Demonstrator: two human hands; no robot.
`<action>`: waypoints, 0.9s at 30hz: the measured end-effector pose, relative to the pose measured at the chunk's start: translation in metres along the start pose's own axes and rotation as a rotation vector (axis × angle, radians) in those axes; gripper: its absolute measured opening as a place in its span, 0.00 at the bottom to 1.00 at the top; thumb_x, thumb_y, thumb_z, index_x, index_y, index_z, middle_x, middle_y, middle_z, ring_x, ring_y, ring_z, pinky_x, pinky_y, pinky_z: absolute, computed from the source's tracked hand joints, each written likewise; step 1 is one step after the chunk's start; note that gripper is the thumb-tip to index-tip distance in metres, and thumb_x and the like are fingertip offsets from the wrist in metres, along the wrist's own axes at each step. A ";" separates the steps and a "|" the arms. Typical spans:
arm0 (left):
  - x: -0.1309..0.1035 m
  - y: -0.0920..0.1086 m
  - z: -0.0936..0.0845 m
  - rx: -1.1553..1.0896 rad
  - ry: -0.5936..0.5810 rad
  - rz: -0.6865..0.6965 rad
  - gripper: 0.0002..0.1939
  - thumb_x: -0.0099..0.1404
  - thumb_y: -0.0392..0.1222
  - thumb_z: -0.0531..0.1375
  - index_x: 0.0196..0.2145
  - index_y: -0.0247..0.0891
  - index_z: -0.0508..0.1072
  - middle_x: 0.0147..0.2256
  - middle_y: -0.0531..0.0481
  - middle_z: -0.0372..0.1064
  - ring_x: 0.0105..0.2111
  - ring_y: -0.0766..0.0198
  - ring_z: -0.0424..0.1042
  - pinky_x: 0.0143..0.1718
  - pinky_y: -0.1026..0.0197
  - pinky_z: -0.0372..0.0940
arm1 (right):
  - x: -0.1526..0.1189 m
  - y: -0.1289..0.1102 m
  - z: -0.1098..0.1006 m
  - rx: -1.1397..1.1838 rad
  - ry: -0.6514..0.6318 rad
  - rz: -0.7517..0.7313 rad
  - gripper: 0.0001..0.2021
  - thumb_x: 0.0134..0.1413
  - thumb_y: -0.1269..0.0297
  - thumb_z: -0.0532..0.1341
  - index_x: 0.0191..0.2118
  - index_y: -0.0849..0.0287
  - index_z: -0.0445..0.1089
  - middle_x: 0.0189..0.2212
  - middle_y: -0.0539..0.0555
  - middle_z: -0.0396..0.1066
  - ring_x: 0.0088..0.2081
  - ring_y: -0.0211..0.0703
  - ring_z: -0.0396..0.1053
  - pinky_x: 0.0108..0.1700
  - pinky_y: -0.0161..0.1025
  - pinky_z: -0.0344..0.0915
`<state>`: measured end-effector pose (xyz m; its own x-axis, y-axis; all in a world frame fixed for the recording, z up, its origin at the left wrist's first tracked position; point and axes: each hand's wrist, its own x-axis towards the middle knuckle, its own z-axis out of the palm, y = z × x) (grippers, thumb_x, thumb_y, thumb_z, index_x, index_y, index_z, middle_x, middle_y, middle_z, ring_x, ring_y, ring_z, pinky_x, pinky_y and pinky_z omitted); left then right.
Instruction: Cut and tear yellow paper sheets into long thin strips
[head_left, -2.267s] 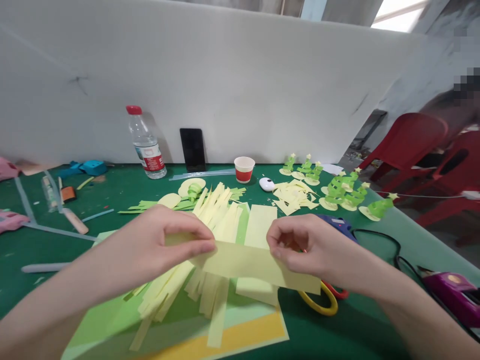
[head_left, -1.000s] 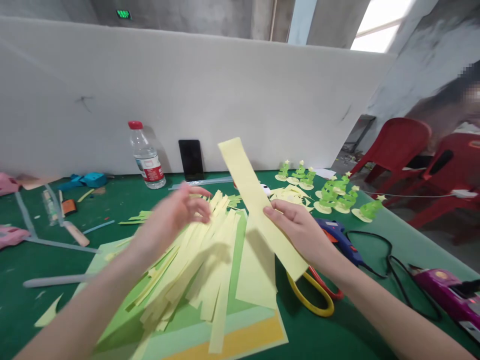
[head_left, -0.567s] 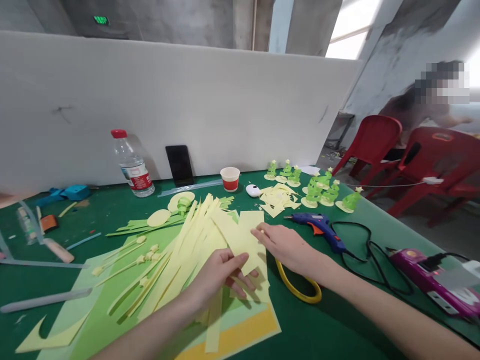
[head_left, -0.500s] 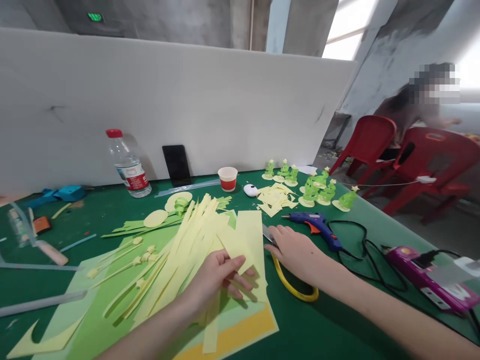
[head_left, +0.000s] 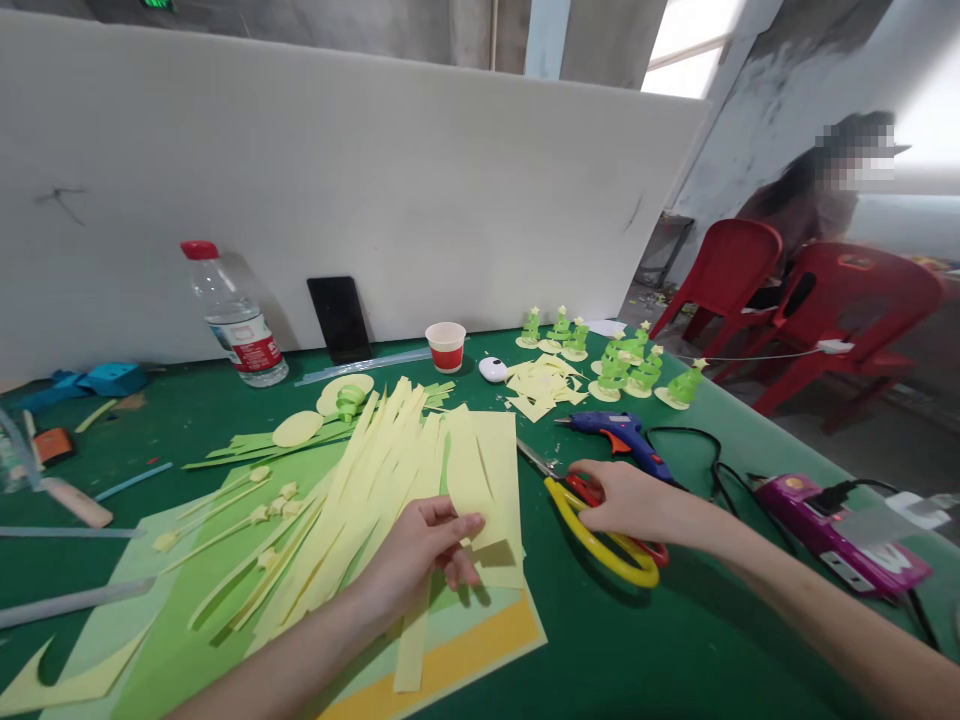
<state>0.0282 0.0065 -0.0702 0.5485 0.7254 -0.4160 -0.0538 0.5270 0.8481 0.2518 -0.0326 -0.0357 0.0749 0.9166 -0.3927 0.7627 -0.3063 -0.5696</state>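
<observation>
My left hand [head_left: 433,545] pinches the lower end of a pale yellow paper strip [head_left: 472,450], which stands partly over a wider yellow paper sheet [head_left: 499,500]. Right of the papers, a pair of scissors [head_left: 604,555] with yellow and red handles lies on the green table, blades toward the back left. My right hand [head_left: 619,495] is closed around the handles near the pivot; some of its fingertips are hidden. Many cut yellow strips [head_left: 360,490] fan out left of my left hand, above green sheets [head_left: 187,590].
A blue glue gun [head_left: 619,435] lies behind my right hand, its cord running to a purple power strip [head_left: 840,540]. Small green spiral paper trees [head_left: 615,365], yellow scraps [head_left: 544,385], a paper cup [head_left: 446,347] and a water bottle [head_left: 244,330] stand farther back. A person sits beyond red chairs [head_left: 847,310].
My right hand has moved from the scissor blades to the handles, and the red handle now shows. My left hand still holds yellow paper. The view has shifted slightly.
</observation>
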 end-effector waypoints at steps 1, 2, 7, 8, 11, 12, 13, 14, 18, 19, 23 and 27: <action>0.000 0.000 0.000 -0.009 0.001 0.005 0.12 0.55 0.36 0.63 0.20 0.33 0.65 0.10 0.57 0.63 0.12 0.73 0.67 0.11 0.77 0.55 | -0.004 0.001 -0.006 0.074 -0.039 0.000 0.17 0.41 0.68 0.59 0.41 0.63 0.66 0.27 0.52 0.65 0.27 0.40 0.64 0.27 0.34 0.61; 0.000 0.000 0.000 -0.019 0.006 0.012 0.11 0.55 0.35 0.63 0.20 0.32 0.65 0.10 0.56 0.63 0.12 0.73 0.67 0.11 0.77 0.54 | -0.009 0.003 -0.011 0.153 -0.074 0.000 0.14 0.44 0.66 0.57 0.40 0.63 0.66 0.25 0.51 0.64 0.25 0.37 0.63 0.25 0.33 0.60; 0.003 0.000 0.000 -0.077 0.057 0.052 0.05 0.58 0.31 0.60 0.25 0.32 0.69 0.23 0.49 0.74 0.24 0.68 0.74 0.21 0.71 0.67 | -0.023 0.021 -0.018 0.527 -0.138 -0.034 0.17 0.45 0.51 0.56 0.34 0.61 0.62 0.21 0.45 0.55 0.16 0.29 0.51 0.16 0.30 0.55; 0.003 0.000 -0.001 -0.084 0.067 0.059 0.05 0.59 0.30 0.59 0.25 0.32 0.69 0.24 0.48 0.74 0.25 0.67 0.74 0.23 0.70 0.68 | -0.023 0.023 -0.016 0.597 -0.124 -0.065 0.19 0.42 0.48 0.57 0.33 0.60 0.61 0.21 0.45 0.54 0.16 0.29 0.51 0.16 0.30 0.55; 0.004 0.001 0.000 -0.095 0.079 0.057 0.07 0.59 0.29 0.58 0.24 0.32 0.69 0.19 0.49 0.72 0.23 0.67 0.74 0.19 0.72 0.66 | -0.024 0.023 -0.005 0.774 -0.079 -0.164 0.21 0.38 0.44 0.60 0.28 0.58 0.58 0.20 0.45 0.53 0.18 0.30 0.53 0.18 0.31 0.57; 0.004 0.000 0.000 -0.098 0.080 0.052 0.08 0.60 0.29 0.58 0.23 0.31 0.69 0.17 0.50 0.71 0.21 0.67 0.73 0.16 0.72 0.64 | -0.026 0.020 -0.001 0.829 -0.077 -0.184 0.20 0.40 0.46 0.60 0.26 0.58 0.57 0.19 0.45 0.54 0.18 0.31 0.54 0.19 0.31 0.58; 0.004 0.000 0.000 -0.100 0.081 0.047 0.08 0.60 0.29 0.57 0.23 0.31 0.69 0.15 0.50 0.69 0.18 0.68 0.71 0.14 0.73 0.62 | -0.028 0.017 0.004 0.884 -0.082 -0.196 0.18 0.44 0.48 0.60 0.24 0.59 0.56 0.19 0.45 0.54 0.18 0.31 0.55 0.20 0.31 0.58; 0.004 0.000 0.000 -0.104 0.084 0.043 0.08 0.60 0.29 0.57 0.23 0.30 0.69 0.14 0.51 0.68 0.16 0.69 0.70 0.13 0.73 0.61 | -0.031 0.013 0.009 0.949 -0.104 -0.205 0.17 0.47 0.52 0.59 0.23 0.59 0.56 0.19 0.46 0.56 0.18 0.31 0.56 0.21 0.31 0.59; 0.005 -0.001 0.002 -0.136 0.129 0.053 0.08 0.59 0.30 0.59 0.22 0.31 0.68 0.13 0.53 0.66 0.12 0.72 0.65 0.12 0.73 0.60 | -0.044 0.007 0.028 1.131 -0.356 -0.223 0.09 0.47 0.64 0.60 0.35 0.60 0.63 0.28 0.53 0.68 0.28 0.39 0.68 0.33 0.37 0.65; 0.006 -0.001 0.002 -0.148 0.146 0.062 0.09 0.58 0.30 0.60 0.21 0.31 0.67 0.13 0.53 0.66 0.11 0.72 0.64 0.12 0.73 0.59 | -0.046 0.008 0.033 1.126 -0.441 -0.224 0.14 0.46 0.64 0.60 0.41 0.59 0.63 0.33 0.55 0.69 0.33 0.43 0.69 0.37 0.40 0.66; 0.008 0.003 0.000 -0.199 0.208 0.103 0.10 0.59 0.32 0.60 0.20 0.32 0.66 0.13 0.55 0.65 0.13 0.74 0.65 0.13 0.75 0.59 | -0.053 0.017 0.043 1.007 -0.631 -0.189 0.20 0.55 0.54 0.54 0.51 0.57 0.58 0.36 0.59 0.70 0.36 0.48 0.70 0.32 0.40 0.67; 0.011 0.007 -0.003 -0.232 0.237 0.132 0.10 0.61 0.30 0.56 0.22 0.33 0.65 0.15 0.56 0.65 0.12 0.76 0.63 0.14 0.76 0.59 | -0.055 0.022 0.040 0.849 -0.581 -0.130 0.19 0.53 0.50 0.55 0.43 0.59 0.67 0.33 0.57 0.71 0.35 0.46 0.70 0.37 0.40 0.66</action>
<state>0.0310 0.0194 -0.0704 0.3167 0.8622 -0.3954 -0.3139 0.4887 0.8140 0.2389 -0.0998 -0.0551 -0.4690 0.7591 -0.4514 0.0220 -0.5009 -0.8652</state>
